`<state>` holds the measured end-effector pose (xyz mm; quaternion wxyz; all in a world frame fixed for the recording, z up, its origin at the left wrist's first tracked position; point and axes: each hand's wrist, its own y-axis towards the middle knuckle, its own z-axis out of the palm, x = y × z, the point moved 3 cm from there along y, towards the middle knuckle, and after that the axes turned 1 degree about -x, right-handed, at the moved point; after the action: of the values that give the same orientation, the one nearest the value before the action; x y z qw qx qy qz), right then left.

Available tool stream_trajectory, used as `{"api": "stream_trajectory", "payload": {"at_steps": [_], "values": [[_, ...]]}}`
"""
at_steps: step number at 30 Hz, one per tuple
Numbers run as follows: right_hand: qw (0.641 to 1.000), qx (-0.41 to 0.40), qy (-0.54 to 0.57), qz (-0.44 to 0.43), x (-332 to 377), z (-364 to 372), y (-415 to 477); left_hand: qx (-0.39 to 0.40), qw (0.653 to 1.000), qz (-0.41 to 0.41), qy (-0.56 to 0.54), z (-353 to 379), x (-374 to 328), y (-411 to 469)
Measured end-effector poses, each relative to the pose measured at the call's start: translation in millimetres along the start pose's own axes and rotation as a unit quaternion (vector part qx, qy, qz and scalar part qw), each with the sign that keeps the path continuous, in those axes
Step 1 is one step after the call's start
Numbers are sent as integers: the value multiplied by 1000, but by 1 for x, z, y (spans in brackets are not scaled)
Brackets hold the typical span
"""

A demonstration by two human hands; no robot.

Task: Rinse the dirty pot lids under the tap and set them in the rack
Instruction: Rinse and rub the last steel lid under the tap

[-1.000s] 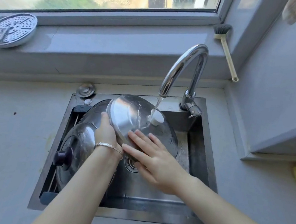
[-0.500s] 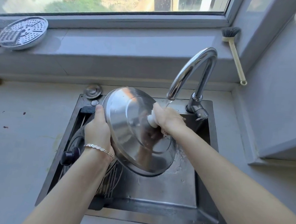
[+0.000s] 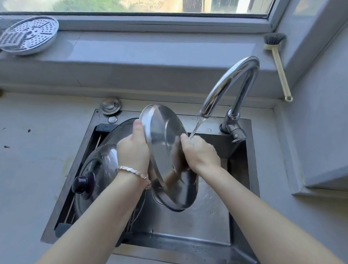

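- Water runs from the curved chrome tap (image 3: 229, 84) at the far right of a steel sink (image 3: 247, 182) and lands on the knuckles of a person's right hand (image 3: 200, 154).
- Both hands hold a steel lid (image 3: 166, 152) tilted on its edge above the basin, just left of the stream, with its lower rim hanging over the drain area.
- The left hand (image 3: 133, 149), a bracelet (image 3: 134, 171) on its wrist, grips the lid's far-left rim. The thumb lies along the edge and the fingers are out of sight behind the lid.
- The right hand is curled tight against the middle of the lid's face. What its fingers close on is hidden.
- A rack (image 3: 104, 128) fills the left side of the sink. A second lid (image 3: 98, 167) with a dark knob (image 3: 83, 181) leans in it, and the rim of another lid (image 3: 121, 130) shows behind the left hand.
- A round sink plug (image 3: 110, 105) sits on the far-left corner of the sink surround.
- On the window sill, a perforated steamer plate (image 3: 28, 35) leans at the far left, and a long-handled brush (image 3: 278, 65) stands in the far right corner.
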<state>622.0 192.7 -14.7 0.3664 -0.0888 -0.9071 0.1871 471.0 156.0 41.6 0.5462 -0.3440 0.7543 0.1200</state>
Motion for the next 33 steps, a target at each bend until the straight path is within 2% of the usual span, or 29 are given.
{"api": "stream_trajectory", "payload": {"at_steps": [3, 5, 9, 14, 17, 20, 22, 25, 30, 32, 33], "values": [[981, 149, 86, 90, -27, 11, -5, 89, 990, 75, 76, 23, -10, -8], [970, 179, 103, 131, -48, 10, -9, 160, 977, 97, 102, 39, -13, -16], [978, 142, 97, 119, -89, 1, -10, 225, 953, 119, 167, 69, -17, -24], [980, 89, 124, 127, -115, -13, -6, 247, 948, 115, 166, 86, -26, -24], [983, -16, 145, 110, -118, -26, 0, 233, 954, 128, 137, 71, -20, -24], [971, -105, 195, 94, -107, -42, 11, 198, 974, 79, 79, 45, -1, -22], [955, -115, 258, 87, -96, -45, 21, 180, 982, 18, 46, 29, 11, -20], [920, -141, 343, 129, -86, -41, 32, 166, 984, -58, 9, 10, 25, -16], [890, -151, 411, 131, -62, -37, 38, 172, 983, -68, -2, -5, 38, -14], [899, -144, 396, 122, -58, -37, 38, 169, 982, -79, -12, -7, 41, -15], [919, -127, 353, 117, -58, -35, 35, 169, 981, -89, -17, -8, 42, -16]]}}
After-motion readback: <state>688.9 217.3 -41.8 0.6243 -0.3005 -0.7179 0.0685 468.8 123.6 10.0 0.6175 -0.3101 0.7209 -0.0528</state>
